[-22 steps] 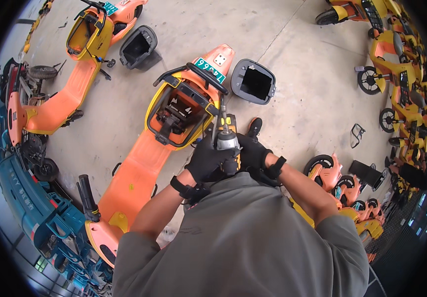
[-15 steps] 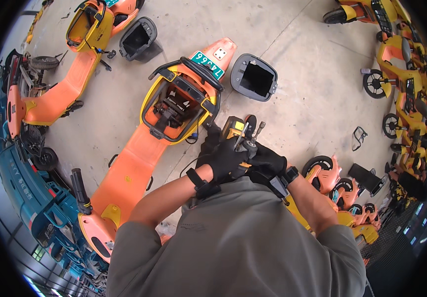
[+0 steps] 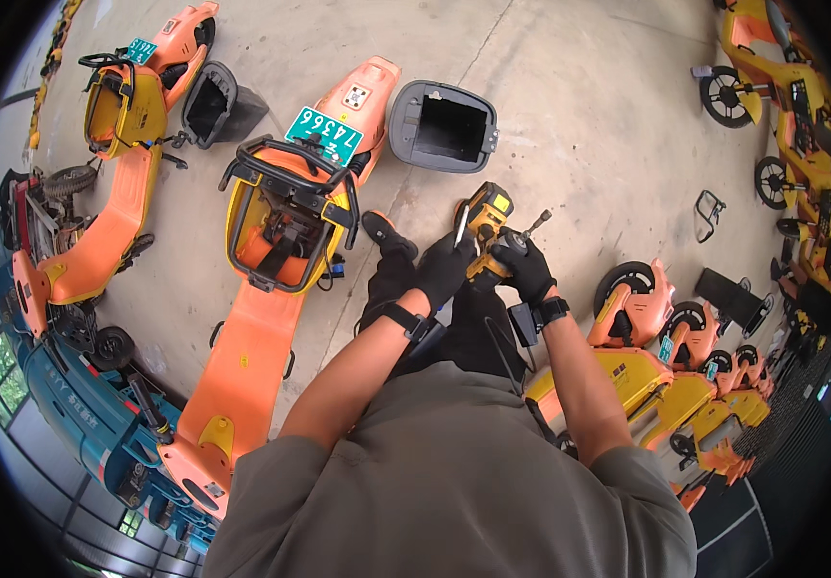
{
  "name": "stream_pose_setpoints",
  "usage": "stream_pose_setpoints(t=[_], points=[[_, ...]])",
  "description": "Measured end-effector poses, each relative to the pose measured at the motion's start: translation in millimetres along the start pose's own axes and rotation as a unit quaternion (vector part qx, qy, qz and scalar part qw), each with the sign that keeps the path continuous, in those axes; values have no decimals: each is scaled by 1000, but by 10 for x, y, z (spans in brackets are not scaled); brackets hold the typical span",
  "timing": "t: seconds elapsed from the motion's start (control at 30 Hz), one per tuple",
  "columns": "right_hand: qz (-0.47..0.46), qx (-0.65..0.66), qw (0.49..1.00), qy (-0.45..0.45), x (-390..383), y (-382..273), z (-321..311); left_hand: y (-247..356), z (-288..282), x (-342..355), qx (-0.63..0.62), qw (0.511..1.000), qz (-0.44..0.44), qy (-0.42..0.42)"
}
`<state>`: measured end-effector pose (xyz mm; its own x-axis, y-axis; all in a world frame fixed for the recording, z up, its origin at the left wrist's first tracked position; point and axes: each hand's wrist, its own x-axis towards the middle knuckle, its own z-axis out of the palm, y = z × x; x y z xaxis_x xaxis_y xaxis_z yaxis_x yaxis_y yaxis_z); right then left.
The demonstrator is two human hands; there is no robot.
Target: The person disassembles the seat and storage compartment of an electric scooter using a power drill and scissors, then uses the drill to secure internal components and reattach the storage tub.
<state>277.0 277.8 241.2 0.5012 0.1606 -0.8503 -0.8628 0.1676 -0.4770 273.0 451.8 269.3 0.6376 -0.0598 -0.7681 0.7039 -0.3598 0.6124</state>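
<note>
Your driver (image 3: 484, 236), yellow and black with a silver head, is held off the floor in front of your legs, to the right of the near scooter (image 3: 244, 361). Its base points away from you, and its bit (image 3: 538, 223) slants out to the far right, touching nothing.

Your right hand (image 3: 529, 275), black-gloved, grasps the driver at its head, the fingers curled over the silver part. Your left hand (image 3: 443, 270), also gloved, has its fingers closed around a thin silver bar (image 3: 461, 226) beside the driver; whether they also grip the driver's handle cannot be told. A dark band (image 3: 410, 322) circles your left wrist.

Your shoe (image 3: 388, 234) rests on the floor (image 3: 593, 125) between the driver and the near scooter's open bay (image 3: 246, 273), which has a yellow rim and dark parts inside. A green plate (image 3: 324, 137) sits beyond the bay. A grey tub (image 3: 403, 125) lies to the right of the plate, its opening upward. Farther left are a second tub (image 3: 242, 118) and a second scooter (image 3: 107, 226). Teal vehicles (image 3: 78, 405) line the lower left; more scooters stand along the right.
</note>
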Motion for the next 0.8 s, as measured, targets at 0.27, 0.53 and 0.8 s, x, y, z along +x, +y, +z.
stream_pose_setpoints(t=[0.27, 0.53, 0.8], points=[[44, -246, 968, -17, 1819, 531, -1207, -1550, -521, -247, 124, 983, -134, 15], [102, -417, 902, -47, 3385, 1179, -1842, -2221, -342, -655, 45, 962, -268, 17], [123, -371, 917, -80, 4169, 1587, -2338, -1715, -31, -155, 38, 957, -283, 42]])
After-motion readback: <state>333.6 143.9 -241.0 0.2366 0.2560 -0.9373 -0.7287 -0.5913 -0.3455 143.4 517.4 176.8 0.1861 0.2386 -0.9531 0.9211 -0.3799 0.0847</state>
